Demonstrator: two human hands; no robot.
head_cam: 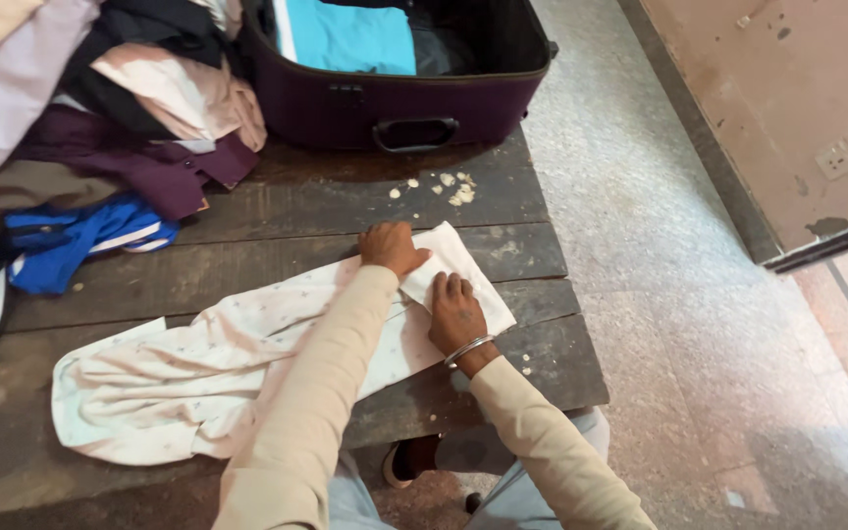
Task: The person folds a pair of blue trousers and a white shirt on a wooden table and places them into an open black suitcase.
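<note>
Head view: a white patterned garment (247, 363) lies spread across the dark wooden desk (345, 211), its right end folded near the desk's right edge. The left hand (392, 247) rests on the fold's upper edge, fingers curled and pinching the cloth. The right hand (455, 312) lies flat on the folded end, fingers extended and pressing down; a metal bangle (467, 350) sits at its wrist. An open purple suitcase (404, 103) stands at the desk's far edge. A pile of clothes (100, 98) occupies the far left. Pale crumbs (449, 186) lie near the suitcase.
</note>
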